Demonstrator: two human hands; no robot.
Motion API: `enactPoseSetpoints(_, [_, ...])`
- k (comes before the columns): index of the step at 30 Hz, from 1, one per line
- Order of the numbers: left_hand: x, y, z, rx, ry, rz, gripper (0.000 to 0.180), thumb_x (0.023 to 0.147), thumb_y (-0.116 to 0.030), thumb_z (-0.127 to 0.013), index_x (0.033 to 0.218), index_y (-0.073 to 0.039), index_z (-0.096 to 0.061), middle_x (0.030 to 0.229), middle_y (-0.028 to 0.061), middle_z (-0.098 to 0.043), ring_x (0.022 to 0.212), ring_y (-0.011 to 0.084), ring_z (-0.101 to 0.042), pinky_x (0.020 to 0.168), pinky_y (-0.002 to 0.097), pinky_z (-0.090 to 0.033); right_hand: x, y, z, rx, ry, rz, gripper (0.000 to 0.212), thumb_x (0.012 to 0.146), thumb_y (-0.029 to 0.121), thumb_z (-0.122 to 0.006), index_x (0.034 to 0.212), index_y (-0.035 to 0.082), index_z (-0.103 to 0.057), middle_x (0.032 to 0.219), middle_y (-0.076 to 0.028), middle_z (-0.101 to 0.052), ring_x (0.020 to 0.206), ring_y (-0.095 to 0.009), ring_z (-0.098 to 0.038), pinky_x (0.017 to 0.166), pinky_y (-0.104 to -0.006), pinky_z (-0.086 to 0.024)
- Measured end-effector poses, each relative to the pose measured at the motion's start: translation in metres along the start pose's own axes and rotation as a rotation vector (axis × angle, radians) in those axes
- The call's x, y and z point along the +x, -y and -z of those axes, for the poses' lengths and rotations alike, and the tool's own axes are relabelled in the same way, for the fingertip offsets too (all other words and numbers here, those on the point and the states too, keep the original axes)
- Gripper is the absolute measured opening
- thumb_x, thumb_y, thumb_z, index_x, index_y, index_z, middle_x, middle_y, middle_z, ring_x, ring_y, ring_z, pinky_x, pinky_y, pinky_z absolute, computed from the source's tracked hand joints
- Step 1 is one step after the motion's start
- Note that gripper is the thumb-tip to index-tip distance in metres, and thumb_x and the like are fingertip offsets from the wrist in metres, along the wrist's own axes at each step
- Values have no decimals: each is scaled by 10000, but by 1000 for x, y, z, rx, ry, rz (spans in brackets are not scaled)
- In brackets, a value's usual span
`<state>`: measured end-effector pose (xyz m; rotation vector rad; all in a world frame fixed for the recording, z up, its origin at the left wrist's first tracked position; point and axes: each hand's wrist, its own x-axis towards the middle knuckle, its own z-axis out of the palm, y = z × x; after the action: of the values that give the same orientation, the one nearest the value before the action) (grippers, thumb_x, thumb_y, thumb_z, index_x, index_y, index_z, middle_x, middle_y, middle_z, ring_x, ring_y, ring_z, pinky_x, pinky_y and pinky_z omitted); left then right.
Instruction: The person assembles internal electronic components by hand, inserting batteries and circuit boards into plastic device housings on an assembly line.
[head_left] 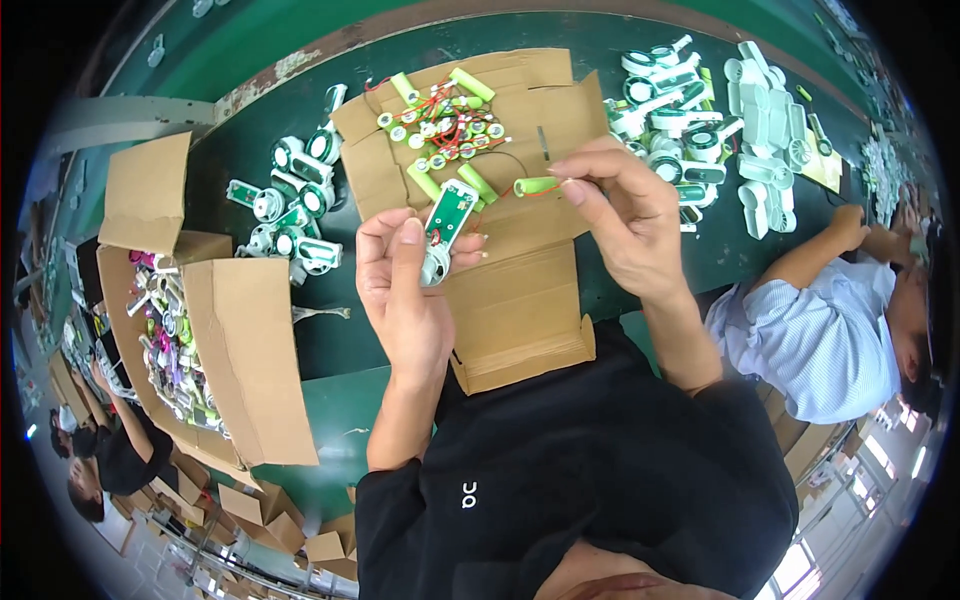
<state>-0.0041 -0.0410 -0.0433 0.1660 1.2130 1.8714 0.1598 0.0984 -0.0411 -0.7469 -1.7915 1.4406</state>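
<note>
My left hand [402, 285] is closed on a small white plastic housing with a green circuit board [452, 210] set in it and a round part at its lower end. To the right, my right hand [630, 215] pinches a green cylindrical battery cell [536, 186] with thin red wires. The cell is held apart from the housing. Just beyond both hands, a heap of green wired battery cells [445, 125] lies on a flattened cardboard box [540, 270].
On the left stands an open carton [250, 360] of mixed small parts. White assemblies with boards [290, 210] lie beyond it. More round-ended assemblies [665, 110] and pale empty shells [765, 140] lie at the right. One person [810, 330] sits at the right, another [120, 440] far left.
</note>
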Motion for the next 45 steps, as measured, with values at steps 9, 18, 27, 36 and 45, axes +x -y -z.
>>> enactPoseSetpoints(9, [3,3,-15,75,117,-57,398,1004,-35,-641,1384,46,-551,1197,139,-703,984,176,-708,850,338,-593,5,8,-5,263,-14,-167,231,913,-12,-745,1127,4,-658,970,-23,-688,943,-106,-650,858,-273,-516])
enactPoseSetpoints(18, [13,-1,-24,229,174,-81,187,953,9,-724,1098,-11,-607,1094,80,-717,892,83,-668,765,229,-537,12,8,-9,50,56,-101,179,866,-7,-766,977,34,-632,912,-9,-679,809,-100,-588,749,-257,-490])
enactPoseSetpoints(27, [13,3,-30,281,137,-78,195,930,-10,-773,1015,-31,-599,914,21,-697,766,9,-577,645,176,-463,9,14,-18,-64,73,-133,138,826,19,-790,908,54,-686,917,-31,-711,793,-152,-602,740,-285,-478])
enactPoseSetpoints(36, [14,10,-29,58,95,-107,226,923,12,-770,1023,-40,-574,938,49,-710,779,39,-604,671,197,-489,8,6,-40,147,25,-82,49,907,7,-719,941,33,-695,1011,-70,-716,1042,-203,-650,970,-358,-478])
enactPoseSetpoints(45, [9,-13,-42,6,148,-80,337,1110,-184,-484,1398,-8,-495,1167,85,-649,1020,147,-630,900,319,-541,19,23,-26,150,-18,-102,92,948,-11,-682,1032,-6,-647,931,-55,-655,932,-137,-653,837,-284,-503])
